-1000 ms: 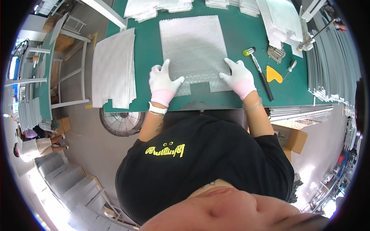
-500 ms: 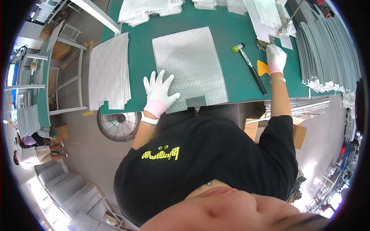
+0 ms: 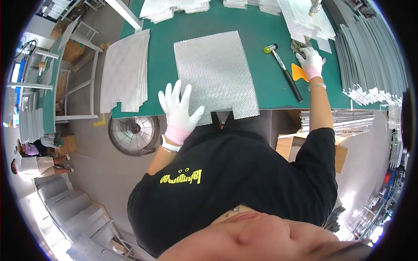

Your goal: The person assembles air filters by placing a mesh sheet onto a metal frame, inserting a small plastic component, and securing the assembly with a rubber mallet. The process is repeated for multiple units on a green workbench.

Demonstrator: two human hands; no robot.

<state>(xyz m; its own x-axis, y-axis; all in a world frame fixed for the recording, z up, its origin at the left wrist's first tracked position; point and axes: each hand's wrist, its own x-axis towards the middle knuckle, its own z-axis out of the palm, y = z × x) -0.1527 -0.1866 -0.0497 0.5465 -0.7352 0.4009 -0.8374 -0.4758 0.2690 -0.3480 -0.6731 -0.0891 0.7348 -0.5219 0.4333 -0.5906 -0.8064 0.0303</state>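
A silvery mesh sheet (image 3: 215, 74) with a notch in its near edge lies in front of me on the green table, its near edge overhanging slightly. My left hand (image 3: 178, 113), in a white glove with a pink cuff, is open with fingers spread at the sheet's near left corner. At the right, my right hand (image 3: 311, 63), gloved alike, is beside a crumpled greyish cloth (image 3: 298, 47), its fingers bent and apart. A small grey thing shows past its outer side; I cannot make out what. Nearby lie an orange scraper (image 3: 299, 72) and a black-handled mallet (image 3: 285, 74).
Stacked mesh sheets (image 3: 126, 71) lie at the left, with more mesh piles (image 3: 174, 8) along the far side. Long grey metal strips (image 3: 370, 56) stand at the right. A floor fan (image 3: 134, 129) is below the table's left edge. Another person (image 3: 41, 165) is at the far left.
My left hand has drawn slightly back toward me over the sheet's corner. My right hand has come off the cloth a little, toward me, its fingers now farther apart. The view has shifted slightly.
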